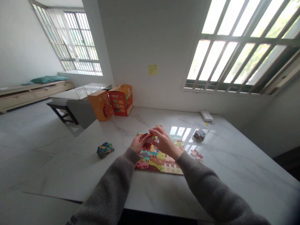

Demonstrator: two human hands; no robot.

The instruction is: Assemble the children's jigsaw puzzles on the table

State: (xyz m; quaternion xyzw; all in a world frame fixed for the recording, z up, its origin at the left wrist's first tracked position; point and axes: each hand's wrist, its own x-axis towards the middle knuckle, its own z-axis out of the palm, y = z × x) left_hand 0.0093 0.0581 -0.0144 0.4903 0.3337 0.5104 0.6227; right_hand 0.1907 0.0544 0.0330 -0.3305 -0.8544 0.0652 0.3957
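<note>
Over the puzzle [161,156], left hand [139,142] and right hand [163,140] fingers seem pinched on a small piece [150,137]; stacks [105,150] sit aside, probably for elbow room.

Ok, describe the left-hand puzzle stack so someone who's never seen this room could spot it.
Start at the white marbled table and find the colourful jigsaw lying on it. Look left of that, nearer than the orange boxes, for a small stack of puzzle pieces. Its dark blue-green top sets it apart from the paler, purplish stack on the right.
</note>
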